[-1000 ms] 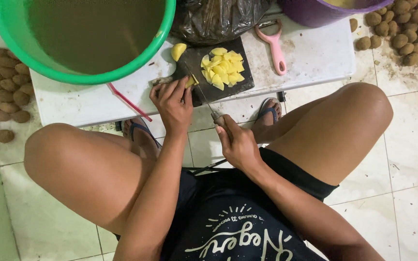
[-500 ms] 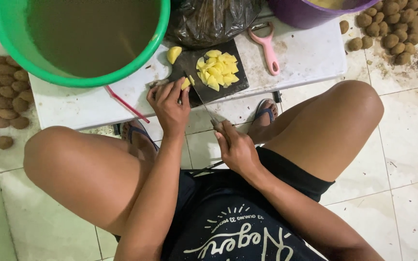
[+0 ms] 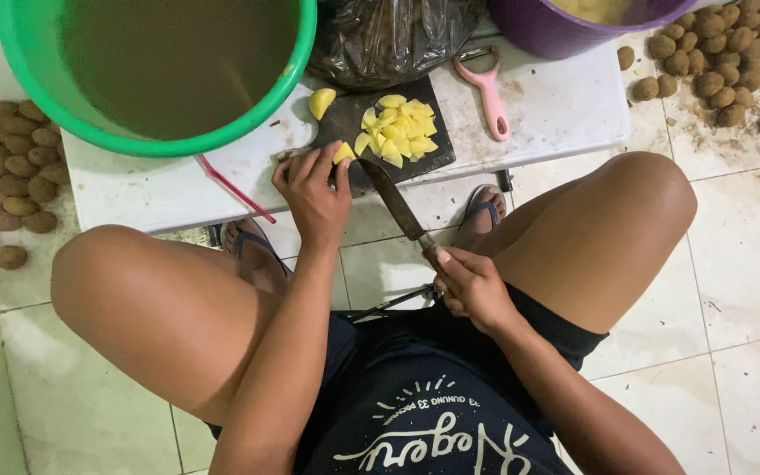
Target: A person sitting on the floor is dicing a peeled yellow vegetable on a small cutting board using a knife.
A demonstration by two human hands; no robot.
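My left hand (image 3: 312, 192) pins a peeled yellow potato piece (image 3: 343, 154) to the near edge of a dark cutting board (image 3: 358, 123). My right hand (image 3: 471, 283) grips the handle of a knife (image 3: 393, 200), whose blade reaches up to the board next to that piece. A heap of cut yellow potato chunks (image 3: 396, 128) lies on the board, and one peeled half (image 3: 321, 101) rests at its far left corner.
The board sits on a low white table (image 3: 565, 105) with a pink peeler (image 3: 489, 91) and a black plastic bag (image 3: 389, 35). A green tub of murky water (image 3: 164, 66) and a purple tub (image 3: 573, 25) stand behind. Unpeeled potatoes (image 3: 6, 180) lie on the floor at left, with more of them (image 3: 714, 62) at right.
The view has shifted slightly. The knife blade now points up to the board beside the held piece, and my right hand has drawn back a little toward me.
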